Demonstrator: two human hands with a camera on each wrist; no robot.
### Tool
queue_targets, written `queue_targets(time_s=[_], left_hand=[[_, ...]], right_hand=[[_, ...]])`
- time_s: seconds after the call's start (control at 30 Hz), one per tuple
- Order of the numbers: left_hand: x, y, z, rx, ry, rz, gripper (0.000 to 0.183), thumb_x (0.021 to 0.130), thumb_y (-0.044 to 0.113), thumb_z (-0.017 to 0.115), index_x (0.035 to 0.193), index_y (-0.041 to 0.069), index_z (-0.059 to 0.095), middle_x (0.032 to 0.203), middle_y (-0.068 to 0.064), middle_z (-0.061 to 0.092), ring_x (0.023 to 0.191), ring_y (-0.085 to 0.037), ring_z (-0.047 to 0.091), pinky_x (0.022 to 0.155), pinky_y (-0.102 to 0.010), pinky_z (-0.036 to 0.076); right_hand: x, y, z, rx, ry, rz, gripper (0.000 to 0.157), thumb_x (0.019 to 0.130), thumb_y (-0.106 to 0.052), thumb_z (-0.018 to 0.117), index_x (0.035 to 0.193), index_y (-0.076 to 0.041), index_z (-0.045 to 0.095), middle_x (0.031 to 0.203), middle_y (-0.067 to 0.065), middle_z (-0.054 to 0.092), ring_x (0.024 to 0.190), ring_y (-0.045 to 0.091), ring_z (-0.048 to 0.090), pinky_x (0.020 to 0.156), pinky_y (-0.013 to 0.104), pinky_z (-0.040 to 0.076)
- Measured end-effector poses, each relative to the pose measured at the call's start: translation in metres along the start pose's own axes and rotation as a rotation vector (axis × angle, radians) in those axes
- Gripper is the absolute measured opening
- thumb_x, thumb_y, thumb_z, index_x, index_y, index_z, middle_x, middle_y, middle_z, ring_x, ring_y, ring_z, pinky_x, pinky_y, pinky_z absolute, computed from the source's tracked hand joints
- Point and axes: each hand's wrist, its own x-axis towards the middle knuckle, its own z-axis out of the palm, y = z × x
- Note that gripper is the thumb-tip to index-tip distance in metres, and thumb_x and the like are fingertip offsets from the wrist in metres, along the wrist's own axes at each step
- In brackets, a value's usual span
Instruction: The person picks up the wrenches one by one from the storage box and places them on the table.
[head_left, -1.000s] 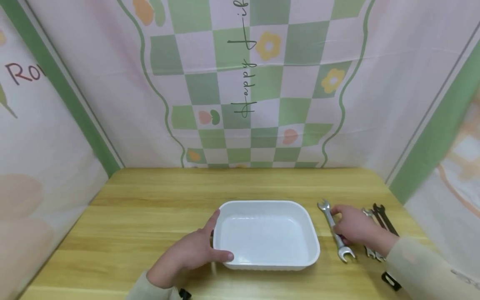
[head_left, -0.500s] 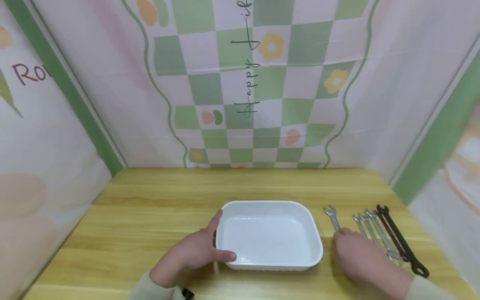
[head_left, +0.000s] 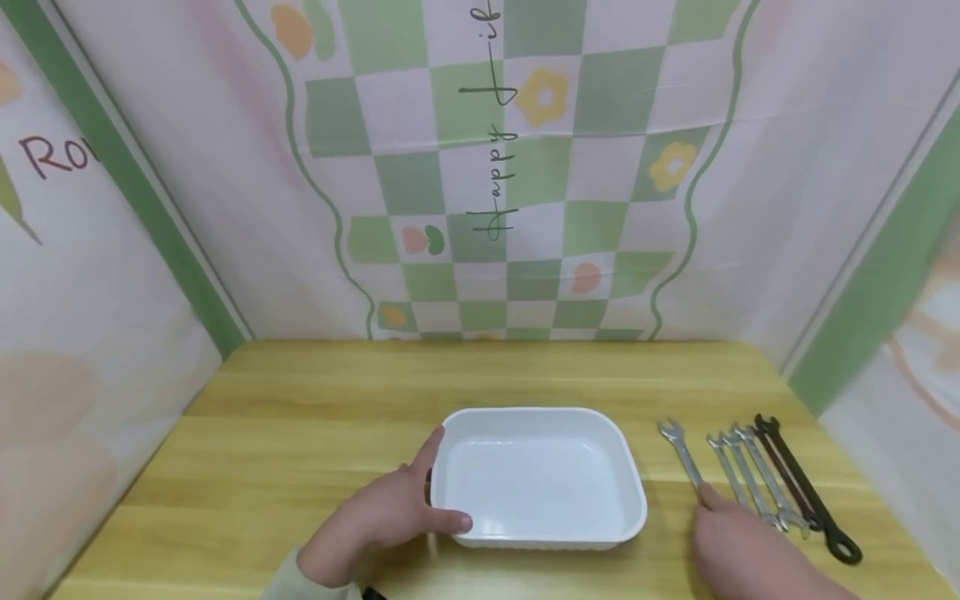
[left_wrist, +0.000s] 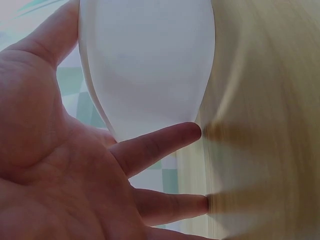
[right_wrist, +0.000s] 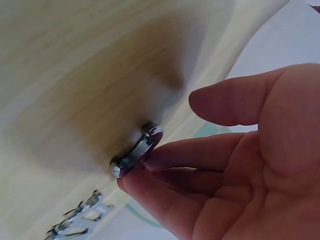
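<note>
A white rectangular tray stands on the wooden table in the head view. My left hand touches its left end, thumb over the rim near the front corner and index finger at the back corner. The left wrist view shows the straight fingers spread beside the tray. Right of the tray lies a silver open-end wrench, its near end hidden by my right hand. In the right wrist view my fingertips touch the wrench, while the thumb stays apart from it.
Several more wrenches lie side by side to the right, silver ones and a long black one with a ring end. A patterned curtain hangs behind the table.
The wrench has shifted right, towards the row of wrenches, and my right hand has moved right and nearer to me along it. My left hand has stayed at the tray.
</note>
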Motion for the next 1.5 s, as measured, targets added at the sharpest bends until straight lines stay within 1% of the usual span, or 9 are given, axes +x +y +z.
queue_targets(time_s=[0.17,0.33,0.5,0.83,0.9,1.0,1.13,1.3,1.5], left_hand=[[0.000,0.001,0.001,0.008,0.007,0.001,0.124,0.074,0.059,0.081,0.162,0.017,0.003,0.139,-0.037,0.045,0.121,-0.047,0.051,0.094,-0.062,0.042],[0.000,0.001,0.000,0.017,0.004,-0.012,0.125,0.074,0.060,0.081,0.162,0.018,0.004,0.139,-0.036,0.045,0.120,-0.045,0.053,0.094,-0.060,0.042],[-0.002,0.000,-0.001,0.017,0.002,-0.014,0.125,0.073,0.060,0.081,0.162,0.018,0.003,0.138,-0.035,0.047,0.118,-0.042,0.054,0.093,-0.059,0.043],[-0.009,0.000,-0.003,0.014,-0.002,-0.013,0.125,0.073,0.060,0.081,0.162,0.018,0.004,0.139,-0.037,0.045,0.121,-0.045,0.052,0.095,-0.060,0.042],[-0.010,-0.001,-0.002,0.013,-0.002,-0.016,0.126,0.073,0.061,0.081,0.162,0.018,0.004,0.139,-0.037,0.045,0.121,-0.045,0.052,0.095,-0.060,0.042],[-0.012,-0.003,-0.001,0.018,-0.002,-0.019,0.126,0.072,0.061,0.081,0.162,0.018,0.003,0.140,-0.037,0.044,0.120,-0.045,0.052,0.095,-0.060,0.042],[-0.014,-0.006,-0.001,0.021,-0.002,-0.032,0.126,0.072,0.061,0.081,0.162,0.019,0.003,0.140,-0.038,0.043,0.121,-0.046,0.051,0.095,-0.062,0.041],[-0.016,-0.009,0.002,0.015,0.004,-0.052,0.127,0.072,0.061,0.082,0.162,0.021,0.003,0.140,-0.042,0.040,0.122,-0.051,0.048,0.095,-0.065,0.039],[-0.019,-0.011,0.007,0.002,0.002,-0.037,0.126,0.071,0.061,0.082,0.162,0.020,0.004,0.139,-0.042,0.040,0.121,-0.051,0.049,0.095,-0.065,0.039]], right_hand=[[-0.005,0.009,0.002,-0.042,0.050,-0.027,0.019,0.061,0.004,0.072,0.079,0.002,0.067,0.110,0.039,0.058,0.104,0.055,0.056,0.086,0.063,0.047],[-0.008,0.013,0.005,-0.082,0.064,-0.151,0.019,0.061,0.005,0.069,0.059,-0.010,0.058,0.101,0.035,0.063,0.115,0.057,0.049,0.094,0.066,0.039],[-0.011,0.014,0.007,-0.153,0.099,-0.255,0.022,0.060,0.008,0.067,0.055,-0.009,0.054,0.093,0.038,0.063,0.112,0.058,0.051,0.095,0.064,0.040],[-0.016,0.013,0.004,-0.260,0.031,-0.314,0.026,0.067,0.007,0.071,0.057,-0.008,0.051,0.070,0.024,0.059,0.103,0.054,0.058,0.101,0.063,0.035],[-0.018,0.010,0.005,-0.224,0.020,-0.253,0.028,0.071,0.004,0.071,0.058,-0.009,0.049,0.072,0.023,0.060,0.107,0.055,0.056,0.101,0.063,0.035],[-0.020,0.004,0.007,-0.100,0.051,-0.057,0.012,0.078,-0.006,0.071,0.074,0.003,0.064,0.096,0.036,0.061,0.114,0.057,0.050,0.101,0.063,0.034],[-0.018,-0.003,0.008,0.027,0.139,0.149,0.058,0.083,-0.022,0.072,0.107,0.028,0.057,0.131,0.048,0.042,0.122,0.059,0.041,0.101,0.064,0.033],[-0.007,-0.006,0.001,0.030,0.180,0.167,0.069,0.083,-0.027,0.076,0.116,0.029,0.051,0.134,0.048,0.038,0.123,0.059,0.039,0.100,0.066,0.034],[0.006,-0.014,-0.010,0.149,0.167,0.235,0.071,0.090,-0.031,0.071,0.124,0.027,0.048,0.140,0.047,0.030,0.128,0.062,0.029,0.102,0.069,0.026]])
